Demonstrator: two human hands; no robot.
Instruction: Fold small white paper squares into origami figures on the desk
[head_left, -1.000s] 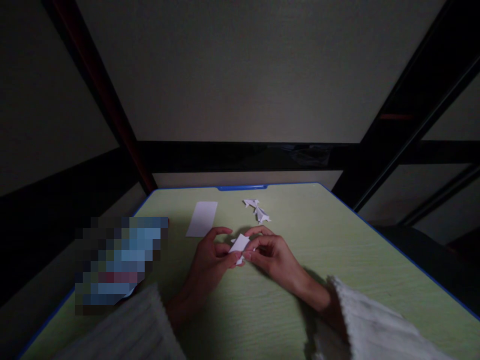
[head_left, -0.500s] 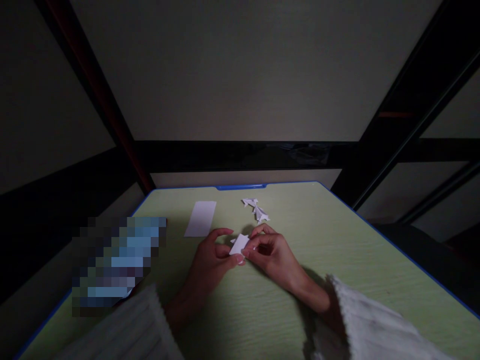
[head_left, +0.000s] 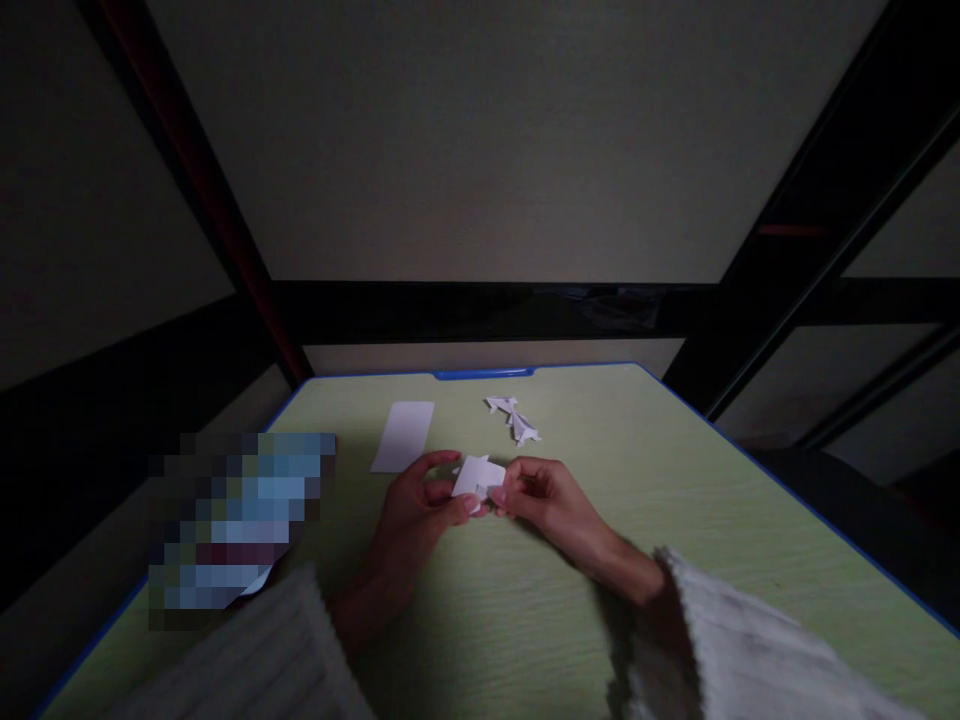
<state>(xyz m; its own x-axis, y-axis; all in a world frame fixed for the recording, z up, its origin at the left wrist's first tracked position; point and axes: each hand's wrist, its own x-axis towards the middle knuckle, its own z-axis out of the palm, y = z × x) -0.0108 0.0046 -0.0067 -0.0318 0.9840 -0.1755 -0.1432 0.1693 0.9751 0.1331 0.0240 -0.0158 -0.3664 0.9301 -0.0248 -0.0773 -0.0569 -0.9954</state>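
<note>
Between my hands, just above the table, is a small piece of folded white paper (head_left: 476,477) with pointed corners sticking out. My left hand (head_left: 420,505) pinches its lower left side between thumb and fingers. At its right edge, my right hand (head_left: 544,492) grips the paper with thumb and fingertips. Beyond my hands lie small folded paper figures (head_left: 517,422), pointed in shape and touching each other. To the left of them, a flat white paper sheet (head_left: 403,437) rests on the table.
The light green table (head_left: 712,560) has a blue edge and a blue raised strip (head_left: 484,374) at the far side. A blurred-out bluish object (head_left: 240,525) lies at the left, near my left sleeve. Dark-framed panels stand behind the table.
The folded paper has turned and shows more of its flat face. My right hand's fingers have shifted to its right edge; my left hand keeps its hold.
</note>
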